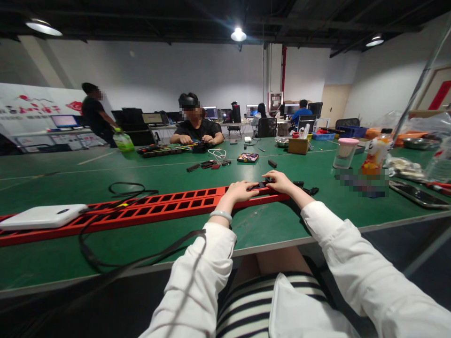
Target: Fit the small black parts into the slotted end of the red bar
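Note:
A long red slotted rail point(190, 205) lies across the green table, reaching from the left edge to my hands. My left hand point(241, 191) rests on its right part, fingers pointing at a small black piece point(260, 185) set in the rail. My right hand point(279, 182) is bent over the rail's right end, its fingertips closed around a small dark part point(269, 180). Whether my left fingertips grip the black piece is too small to tell. Beside my right hand, black connectors point(310, 190) stick out past the rail.
A white box point(45, 217) with black cables sits on the rail's left part. Ahead lie a patterned box point(247, 157) and dark small parts point(211, 164). To the right stand a pink-lidded cup point(346, 154), a bottle point(376, 152) and a phone point(418, 194). A person works opposite.

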Demonstrator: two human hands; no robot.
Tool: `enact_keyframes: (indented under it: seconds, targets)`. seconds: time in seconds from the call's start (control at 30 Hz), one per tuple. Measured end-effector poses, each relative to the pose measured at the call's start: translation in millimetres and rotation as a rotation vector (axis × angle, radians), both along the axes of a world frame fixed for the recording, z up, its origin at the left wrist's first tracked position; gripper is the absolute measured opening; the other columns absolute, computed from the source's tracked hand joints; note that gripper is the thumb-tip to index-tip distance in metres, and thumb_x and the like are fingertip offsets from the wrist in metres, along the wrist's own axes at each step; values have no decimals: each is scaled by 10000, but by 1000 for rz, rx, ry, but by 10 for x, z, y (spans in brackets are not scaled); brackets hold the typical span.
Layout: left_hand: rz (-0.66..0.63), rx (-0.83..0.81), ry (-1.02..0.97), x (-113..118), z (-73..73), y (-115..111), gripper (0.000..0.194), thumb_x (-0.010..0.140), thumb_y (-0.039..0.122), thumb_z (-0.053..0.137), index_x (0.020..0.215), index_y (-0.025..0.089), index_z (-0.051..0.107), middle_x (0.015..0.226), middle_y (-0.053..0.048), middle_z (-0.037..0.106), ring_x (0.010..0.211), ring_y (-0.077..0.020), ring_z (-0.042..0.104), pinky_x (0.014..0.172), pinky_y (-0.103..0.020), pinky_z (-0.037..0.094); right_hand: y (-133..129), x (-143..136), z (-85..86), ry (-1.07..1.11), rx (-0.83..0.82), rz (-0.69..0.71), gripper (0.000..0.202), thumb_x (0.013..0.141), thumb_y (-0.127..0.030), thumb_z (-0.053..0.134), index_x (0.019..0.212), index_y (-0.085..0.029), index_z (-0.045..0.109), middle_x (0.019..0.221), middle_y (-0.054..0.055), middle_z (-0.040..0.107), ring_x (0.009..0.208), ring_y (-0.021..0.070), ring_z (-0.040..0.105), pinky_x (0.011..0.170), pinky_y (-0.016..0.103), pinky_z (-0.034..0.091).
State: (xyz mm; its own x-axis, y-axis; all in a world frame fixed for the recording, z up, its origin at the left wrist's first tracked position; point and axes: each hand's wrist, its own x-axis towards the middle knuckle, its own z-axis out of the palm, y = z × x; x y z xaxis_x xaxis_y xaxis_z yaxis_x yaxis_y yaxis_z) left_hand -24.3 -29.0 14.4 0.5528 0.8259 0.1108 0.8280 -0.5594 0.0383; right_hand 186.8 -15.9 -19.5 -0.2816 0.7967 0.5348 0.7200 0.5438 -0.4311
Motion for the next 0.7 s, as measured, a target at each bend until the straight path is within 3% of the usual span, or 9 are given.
enact_keyframes:
  seconds: [0.7]
  targets:
    - [-11, 19, 1, -13, -23, 20, 561, 760, 670, 309, 1251, 415, 402, 1217, 20, 509, 1063, -245, 488, 891, -328, 340, -28, -8, 26, 14, -125, 58, 415, 690, -173, 590, 1105, -172, 577, 1102, 66, 592, 1000, 168, 545, 881, 276, 413]
